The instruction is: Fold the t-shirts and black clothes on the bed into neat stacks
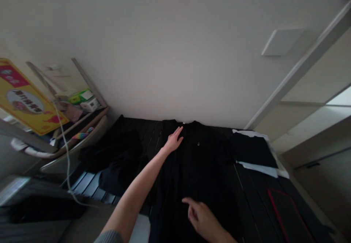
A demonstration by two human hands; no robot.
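Observation:
A black shirt lies spread on a dark slatted table, its neck end near the wall and a small pale mark on the chest. My left hand reaches across it, fingers stretched out, and rests flat on the upper part just below the neckline. Closer to me, my right hand is over the lower part of the shirt. Its index finger points out and the thumb stands apart, while the other fingers curl loosely; nothing shows in it. Whether the right hand touches the cloth I cannot tell.
Folded black and white clothes lie at the table's right. Before them is a flat dark thing with a red edge. Crumpled black cloth lies left. A shelf with a yellow box and a white cable stands far left.

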